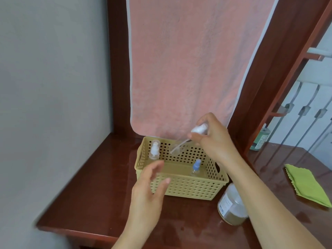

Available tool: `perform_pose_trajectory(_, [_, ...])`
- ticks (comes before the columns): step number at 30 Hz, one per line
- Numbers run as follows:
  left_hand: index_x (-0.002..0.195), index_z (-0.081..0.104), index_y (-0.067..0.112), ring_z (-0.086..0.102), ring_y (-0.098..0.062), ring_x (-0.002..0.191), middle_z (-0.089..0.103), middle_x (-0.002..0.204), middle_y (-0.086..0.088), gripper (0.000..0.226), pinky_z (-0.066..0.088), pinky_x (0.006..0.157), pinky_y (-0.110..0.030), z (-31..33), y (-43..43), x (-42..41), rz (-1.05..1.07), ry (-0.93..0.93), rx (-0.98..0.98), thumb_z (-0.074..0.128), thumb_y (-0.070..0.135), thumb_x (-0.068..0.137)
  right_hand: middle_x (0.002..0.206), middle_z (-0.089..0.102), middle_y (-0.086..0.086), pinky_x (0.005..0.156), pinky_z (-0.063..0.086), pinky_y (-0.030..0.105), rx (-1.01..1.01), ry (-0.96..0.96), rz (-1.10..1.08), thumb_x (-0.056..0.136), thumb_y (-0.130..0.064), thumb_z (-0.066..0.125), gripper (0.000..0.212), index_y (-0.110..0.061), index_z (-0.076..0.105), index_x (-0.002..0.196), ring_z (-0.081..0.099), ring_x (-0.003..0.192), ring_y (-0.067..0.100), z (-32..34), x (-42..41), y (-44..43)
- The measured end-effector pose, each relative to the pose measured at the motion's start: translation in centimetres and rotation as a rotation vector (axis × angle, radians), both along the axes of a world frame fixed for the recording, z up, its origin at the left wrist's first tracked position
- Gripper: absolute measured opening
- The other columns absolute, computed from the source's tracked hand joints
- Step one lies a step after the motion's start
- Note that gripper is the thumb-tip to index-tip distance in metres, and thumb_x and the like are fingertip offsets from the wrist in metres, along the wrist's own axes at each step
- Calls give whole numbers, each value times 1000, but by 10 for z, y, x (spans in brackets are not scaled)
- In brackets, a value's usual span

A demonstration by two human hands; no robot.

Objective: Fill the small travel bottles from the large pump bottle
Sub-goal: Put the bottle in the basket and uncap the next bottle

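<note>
A beige perforated basket [188,187] stands on the dark red table. Inside it, a clear travel bottle with a white spray top [154,150] stands at the back left, and one with a blue cap [196,168] at the front right. My right hand [215,139] holds a small clear bottle with a white spray head [198,129], tilted, above the basket's back edge. My left hand [150,187] hovers open in front of the basket's near left corner, holding nothing. The large bottle [231,205] stands by the basket's right corner, partly hidden by my right forearm.
A green cloth [307,184] lies on the table at the right. A pink towel [188,69] hangs behind the basket. A green bottle [260,139] stands at the back right near a window grille. The table's front edge runs at lower left.
</note>
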State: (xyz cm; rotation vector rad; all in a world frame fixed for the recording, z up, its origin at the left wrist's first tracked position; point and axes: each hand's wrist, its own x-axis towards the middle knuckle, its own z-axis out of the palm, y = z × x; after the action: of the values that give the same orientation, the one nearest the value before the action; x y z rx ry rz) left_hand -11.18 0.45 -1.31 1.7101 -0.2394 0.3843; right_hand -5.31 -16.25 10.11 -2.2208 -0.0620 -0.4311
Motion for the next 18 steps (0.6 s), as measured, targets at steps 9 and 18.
perform_pose_trajectory(9, [137, 33, 45, 49, 6, 114, 52, 123, 27, 54, 45, 96, -27, 14, -16, -26, -179, -222, 465, 49, 57, 87, 78, 63, -3, 66, 49, 27, 170, 197, 223, 85, -22, 70, 14, -23, 56, 88, 60, 71, 3, -31, -104, -5])
perform_pose_trajectory(18, [121, 54, 34, 60, 4, 109, 67, 113, 13, 46, 46, 100, -19, -32, 24, -39, -165, 226, 87, 63, 4, 88, 91, 59, -6, 64, 41, 23, -122, 255, 45, 85, -19, 68, 22, -22, 51, 98, 55, 80, 6, -86, -94, -12])
